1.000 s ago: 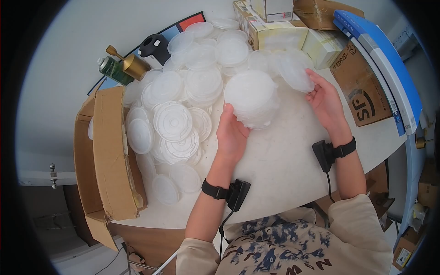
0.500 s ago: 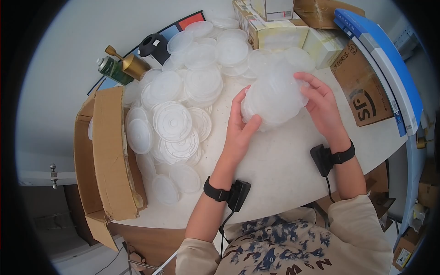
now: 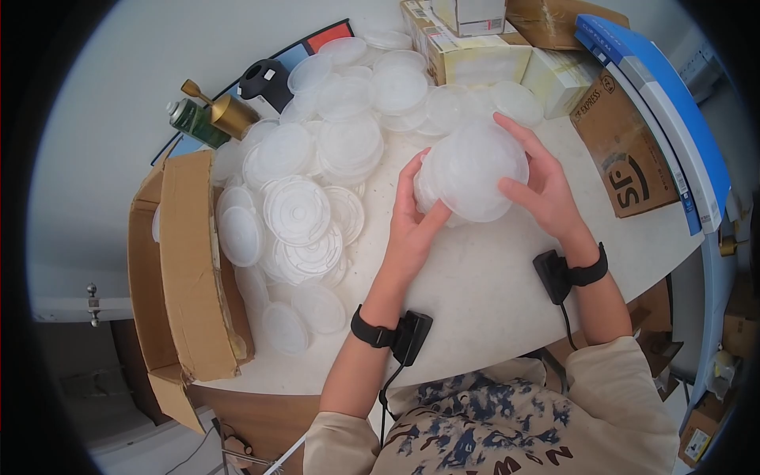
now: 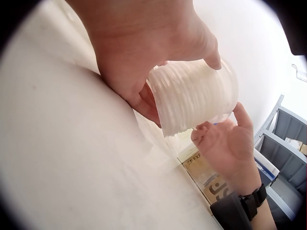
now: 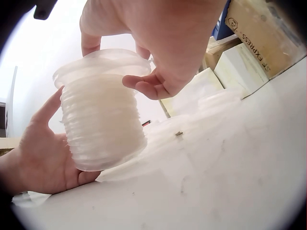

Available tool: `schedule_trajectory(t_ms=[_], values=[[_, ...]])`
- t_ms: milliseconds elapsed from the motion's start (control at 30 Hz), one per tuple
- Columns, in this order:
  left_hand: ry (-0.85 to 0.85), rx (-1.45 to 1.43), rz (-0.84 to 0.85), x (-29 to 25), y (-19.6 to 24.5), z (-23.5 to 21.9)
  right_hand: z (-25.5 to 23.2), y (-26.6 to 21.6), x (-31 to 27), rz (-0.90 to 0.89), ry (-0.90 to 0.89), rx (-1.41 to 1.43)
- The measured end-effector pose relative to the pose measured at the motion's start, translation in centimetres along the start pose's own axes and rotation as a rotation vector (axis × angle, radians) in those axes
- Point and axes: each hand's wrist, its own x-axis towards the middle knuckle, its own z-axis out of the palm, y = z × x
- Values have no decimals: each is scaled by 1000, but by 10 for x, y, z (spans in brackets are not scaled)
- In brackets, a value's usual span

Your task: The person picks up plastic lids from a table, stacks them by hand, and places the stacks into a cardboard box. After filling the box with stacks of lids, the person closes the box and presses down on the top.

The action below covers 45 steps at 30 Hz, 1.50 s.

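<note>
A pale table (image 3: 483,293) fills much of the head view, with a person in a beige, dark-patterned shirt (image 3: 499,419) at its near edge. An open brown cardboard box (image 3: 190,269) stands at the left side. Spread beside it and on toward the back are many loose lids (image 3: 297,207), round, translucent and whitish, overlapping in heaps. At the right rear, blue and white binders (image 3: 665,119) lean upright next to a brown box marked SF (image 3: 625,150); taped, pale boxes (image 3: 483,65) sit at the back.

Over the table, in front of the person, is a thick stack of lids (image 5: 103,120), ridged along its side like a short column and tilted. The left hand (image 3: 412,229) grips it near its lower end, thumb on one side and fingers curled round the other. The right hand (image 3: 550,194) is at the upper end, thumb and fingers closed on the rim of the top lid (image 3: 479,170), which reaches out past the lids below.

Each wrist wears a black strap with a small black camera (image 3: 410,338). Smallest, at the back left, are a gold cup (image 3: 232,116) and a green bottle (image 3: 194,121), side by side
</note>
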Motion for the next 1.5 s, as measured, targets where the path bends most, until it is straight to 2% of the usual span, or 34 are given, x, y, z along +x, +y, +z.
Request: schedule_trajectory(t_ms=[133,200,300,500,967,1033,1200,1500], values=[[4,-1,-12,0,1,1,-2,2,0,-23,13,-76],[7,1,-20,0,2,1,-6,3,1,-120,-44,-230],[9,6,-28,0,2,1,-5,0,1,-189,-74,-289],[5,65,-27,-1,1,0,0,-10,1,-219,-95,-373],[-16,121,-17,0,2,1,2,-11,1,-218,-70,-447],[16,15,-28,-1,3,2,2,-12,1,-223,-61,-454],[13,59,-27,-1,7,5,2,-10,1,-206,-31,-445],[15,68,-45,-1,4,3,2,-8,1,-218,-71,-441]])
